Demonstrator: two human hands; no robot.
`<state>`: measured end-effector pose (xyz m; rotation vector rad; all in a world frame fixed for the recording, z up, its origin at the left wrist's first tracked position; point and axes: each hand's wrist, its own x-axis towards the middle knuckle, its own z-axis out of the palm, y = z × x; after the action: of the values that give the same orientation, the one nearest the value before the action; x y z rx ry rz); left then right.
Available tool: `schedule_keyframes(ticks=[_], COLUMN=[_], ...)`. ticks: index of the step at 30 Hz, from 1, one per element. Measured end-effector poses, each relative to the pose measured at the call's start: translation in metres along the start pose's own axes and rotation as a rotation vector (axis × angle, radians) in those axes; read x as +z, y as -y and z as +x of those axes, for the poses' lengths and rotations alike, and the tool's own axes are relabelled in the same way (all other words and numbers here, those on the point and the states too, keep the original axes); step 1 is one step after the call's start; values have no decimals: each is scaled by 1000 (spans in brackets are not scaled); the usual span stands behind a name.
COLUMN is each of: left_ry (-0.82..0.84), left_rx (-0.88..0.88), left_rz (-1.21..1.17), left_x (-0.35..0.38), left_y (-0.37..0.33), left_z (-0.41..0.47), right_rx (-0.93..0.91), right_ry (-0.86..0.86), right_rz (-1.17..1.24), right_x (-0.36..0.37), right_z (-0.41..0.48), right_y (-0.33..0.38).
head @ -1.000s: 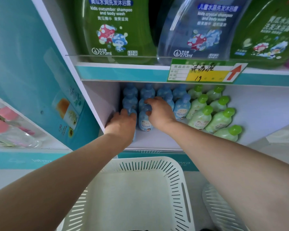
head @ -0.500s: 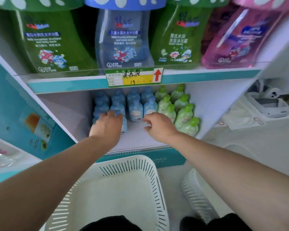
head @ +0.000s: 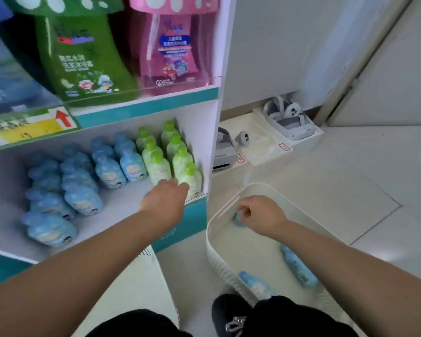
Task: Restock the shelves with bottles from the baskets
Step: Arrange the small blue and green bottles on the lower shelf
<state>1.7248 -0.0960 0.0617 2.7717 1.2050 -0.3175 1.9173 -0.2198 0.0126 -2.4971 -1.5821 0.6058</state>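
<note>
On the lower shelf (head: 122,205) stand rows of small blue bottles (head: 82,199) on the left and green-capped bottles (head: 184,164) on the right. My left hand (head: 164,200) hovers at the shelf's front edge, just before the nearest green bottle, fingers loosely curled and holding nothing. My right hand (head: 261,216) reaches down into the white basket (head: 214,242) on the floor at the right and pinches the cap of a blue bottle (head: 238,218), mostly hidden by the fingers. Two more blue bottles (head: 299,268) (head: 254,283) lie in that basket.
A second white basket (head: 141,276) sits on the floor below the shelf at the left. Large green (head: 83,59) and pink (head: 173,52) bottles fill the upper shelf. White boxes with headsets (head: 287,120) stand by the wall. My dark shoe (head: 231,314) is beside the right basket.
The view has swung right. My right hand left the shelf's blue bottles and went down into the right basket onto a bottle. My left hand moved right along the shelf edge.
</note>
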Motion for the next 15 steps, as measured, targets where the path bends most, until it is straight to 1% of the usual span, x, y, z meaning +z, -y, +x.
schedule_keyframes(ticks=[3, 6, 10, 15], left_ry=[31, 96, 180, 292], left_rx=[105, 211, 320, 446], left_rz=[-14, 17, 82, 94], left_x=[12, 33, 67, 114], left_y=[-38, -73, -115, -154], left_z=[15, 30, 49, 69], right_rx=[101, 179, 246, 351], right_ry=[53, 117, 187, 292], right_rz=[-2, 32, 52, 26], right_x=[12, 32, 61, 91], right_z=[-13, -21, -26, -24], right_y=[-44, -81, -118, -161])
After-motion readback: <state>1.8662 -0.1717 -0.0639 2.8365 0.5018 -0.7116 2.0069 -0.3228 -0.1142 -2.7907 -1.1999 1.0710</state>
